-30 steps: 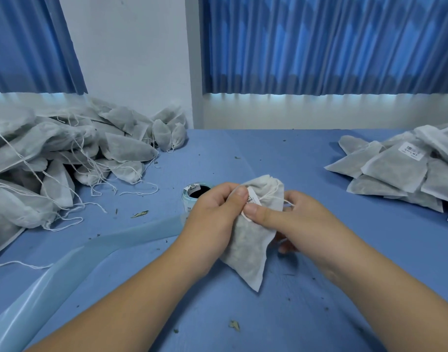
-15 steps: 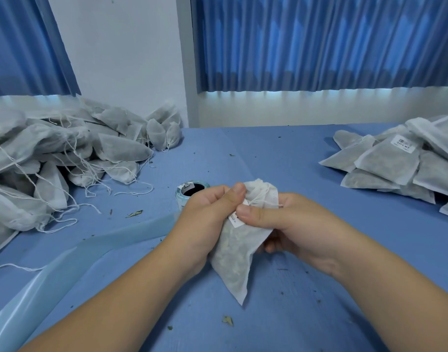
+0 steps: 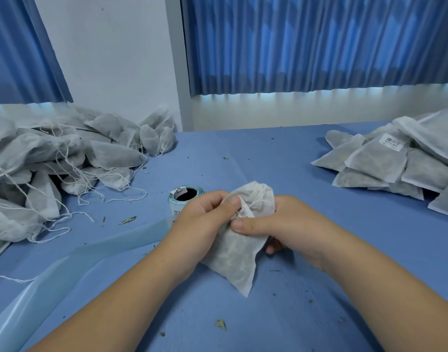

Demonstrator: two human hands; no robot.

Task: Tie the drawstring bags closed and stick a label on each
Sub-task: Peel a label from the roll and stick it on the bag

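Observation:
A white drawstring bag (image 3: 233,260) filled with dark herbs is held upright over the blue table (image 3: 281,163), its lower corner touching the cloth. My left hand (image 3: 202,224) grips its left side and my right hand (image 3: 276,224) its right side. Both thumbs press on a small barcode label (image 3: 244,212) near the bag's gathered neck. The drawstring (image 3: 256,199) is wound around the neck. A label roll (image 3: 186,196) stands just behind my left hand.
A heap of unlabelled bags (image 3: 52,163) with loose strings fills the left side. A pile of labelled bags (image 3: 400,163) lies at the right. A pale blue backing strip (image 3: 73,260) trails from the roll toward the front left. Herb crumbs dot the cloth.
My hands have turned the bag a little and pulled it lower and nearer. The label now lies under both thumbs near the neck.

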